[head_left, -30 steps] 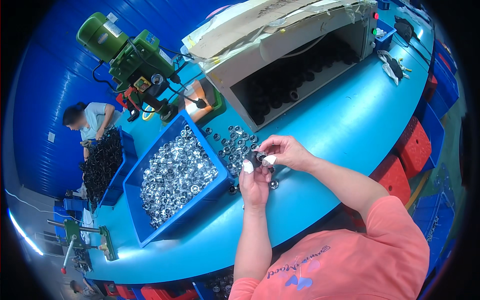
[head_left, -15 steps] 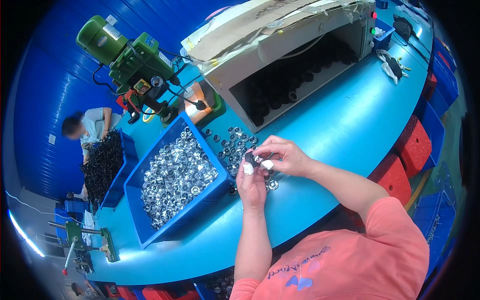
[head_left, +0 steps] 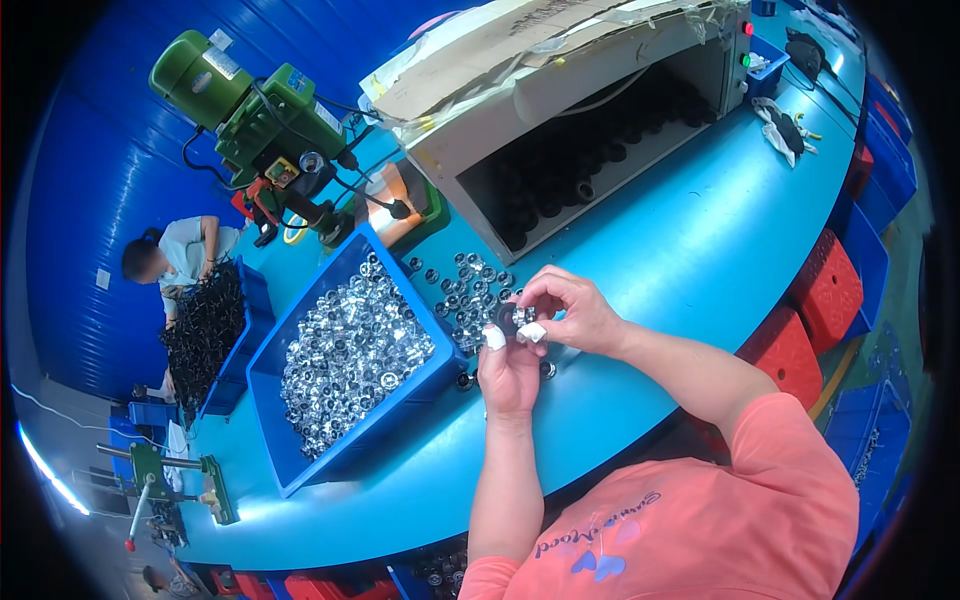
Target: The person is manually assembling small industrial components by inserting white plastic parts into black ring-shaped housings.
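Note:
My left hand [head_left: 510,380] is closed on a small black rubber-like ring [head_left: 507,318], holding it up above the table. Beside it, my right hand [head_left: 585,318] pinches a shiny silver round part [head_left: 523,316] against the ring; whether it sits inside the ring I cannot tell. White wraps cover both thumbs. Just beyond my hands, loose silver round parts [head_left: 468,300] lie scattered on the blue table. To the left, a blue bin [head_left: 262,375] is heaped with the same kind of silver parts [head_left: 345,355].
An open metal box [head_left: 455,200] topped with cardboard holds many black rings [head_left: 600,140]. A green drilling machine [head_left: 265,125] stands far left; a green hand press [head_left: 150,470] is nearer. Another person [head_left: 190,250] works at a bin of black parts [head_left: 205,330]. Red stools [head_left: 785,360] line the right.
My right fingers have shifted slightly, and the silver part and ring now show more openly between my hands. My left hand has barely moved.

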`<state>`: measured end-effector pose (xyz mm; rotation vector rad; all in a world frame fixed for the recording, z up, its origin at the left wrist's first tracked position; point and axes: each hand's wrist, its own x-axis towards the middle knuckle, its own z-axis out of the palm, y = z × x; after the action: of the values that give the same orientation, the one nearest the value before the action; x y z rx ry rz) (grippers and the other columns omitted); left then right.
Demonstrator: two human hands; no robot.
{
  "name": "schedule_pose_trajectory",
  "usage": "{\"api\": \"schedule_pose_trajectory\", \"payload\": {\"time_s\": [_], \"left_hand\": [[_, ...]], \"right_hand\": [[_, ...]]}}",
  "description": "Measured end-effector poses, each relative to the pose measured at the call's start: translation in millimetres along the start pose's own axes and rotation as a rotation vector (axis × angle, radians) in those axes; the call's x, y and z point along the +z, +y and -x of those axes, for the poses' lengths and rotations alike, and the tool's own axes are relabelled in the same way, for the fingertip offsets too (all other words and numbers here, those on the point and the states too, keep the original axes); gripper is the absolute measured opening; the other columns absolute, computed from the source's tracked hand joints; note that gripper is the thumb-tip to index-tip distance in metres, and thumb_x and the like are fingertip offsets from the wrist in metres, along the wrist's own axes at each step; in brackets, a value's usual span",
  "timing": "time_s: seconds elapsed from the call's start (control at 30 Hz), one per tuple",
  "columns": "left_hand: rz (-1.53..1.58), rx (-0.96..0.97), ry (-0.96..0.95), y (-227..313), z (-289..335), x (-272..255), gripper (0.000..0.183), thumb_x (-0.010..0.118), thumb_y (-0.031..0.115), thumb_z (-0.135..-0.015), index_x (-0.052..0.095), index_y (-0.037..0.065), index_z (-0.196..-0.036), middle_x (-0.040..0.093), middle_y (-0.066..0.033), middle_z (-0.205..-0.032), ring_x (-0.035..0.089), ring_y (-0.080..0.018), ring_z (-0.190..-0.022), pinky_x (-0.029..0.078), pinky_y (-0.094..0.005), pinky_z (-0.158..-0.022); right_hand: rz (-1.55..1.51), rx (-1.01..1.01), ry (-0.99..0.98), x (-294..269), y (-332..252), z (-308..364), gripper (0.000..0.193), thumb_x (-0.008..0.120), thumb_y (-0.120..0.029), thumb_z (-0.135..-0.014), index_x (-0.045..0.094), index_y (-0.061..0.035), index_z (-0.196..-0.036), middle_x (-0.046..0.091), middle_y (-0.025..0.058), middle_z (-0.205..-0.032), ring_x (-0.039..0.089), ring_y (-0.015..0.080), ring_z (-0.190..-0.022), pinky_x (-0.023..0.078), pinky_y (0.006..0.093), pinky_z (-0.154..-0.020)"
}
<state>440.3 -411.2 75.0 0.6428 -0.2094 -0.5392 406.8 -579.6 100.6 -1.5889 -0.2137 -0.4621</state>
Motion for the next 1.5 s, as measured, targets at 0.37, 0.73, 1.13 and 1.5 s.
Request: {"api": "schedule_pose_trajectory", "payload": {"time_s": [0.37,0.73,1.13,1.5], "left_hand": [[0.068,-0.019,-0.030,0.0,0.6,-4.0,0.043,0.044,0.035,-0.116,0.062,0.005,-0.140,0.068,-0.0108,-0.125,0.064,-0.0209,-0.101,0.053,-0.0345,-0.077],[-0.699,0.445,0.208,2.4,2.8,12.7,0.047,0.080,0.007,-0.097,0.060,0.000,-0.139,0.064,-0.0071,-0.115,0.060,-0.0101,-0.090,0.051,-0.0242,-0.077],[-1.095,0.572,0.292,3.7,6.2,18.7,0.048,0.090,0.006,-0.087,0.066,-0.002,-0.127,0.058,-0.0006,-0.110,0.052,-0.0053,-0.082,0.047,-0.0198,-0.072],[-1.099,0.574,0.358,2.2,5.5,14.9,0.048,0.092,0.008,-0.085,0.066,-0.001,-0.125,0.060,-0.0003,-0.108,0.052,-0.0034,-0.079,0.046,-0.0177,-0.069]], "right_hand": [[-0.016,-0.017,0.010,2.5,2.0,0.4,0.027,0.084,-0.004,-0.084,0.073,-0.0056,-0.108,0.068,0.0049,-0.110,0.070,0.0107,-0.079,0.058,0.0251,-0.070],[-0.318,0.220,0.134,-5.4,19.3,-4.5,0.030,0.084,-0.005,-0.089,0.069,-0.0045,-0.116,0.070,0.0004,-0.104,0.064,0.0040,-0.076,0.054,0.0219,-0.064],[-0.404,0.337,0.162,-8.4,18.7,-8.4,0.035,0.085,-0.010,-0.092,0.066,-0.0040,-0.120,0.070,0.0003,-0.100,0.063,0.0033,-0.074,0.050,0.0210,-0.059],[-0.384,0.335,0.134,-7.7,16.3,-7.5,0.037,0.087,-0.014,-0.092,0.067,-0.0042,-0.120,0.070,0.0000,-0.100,0.062,0.0029,-0.074,0.050,0.0211,-0.058]]}}
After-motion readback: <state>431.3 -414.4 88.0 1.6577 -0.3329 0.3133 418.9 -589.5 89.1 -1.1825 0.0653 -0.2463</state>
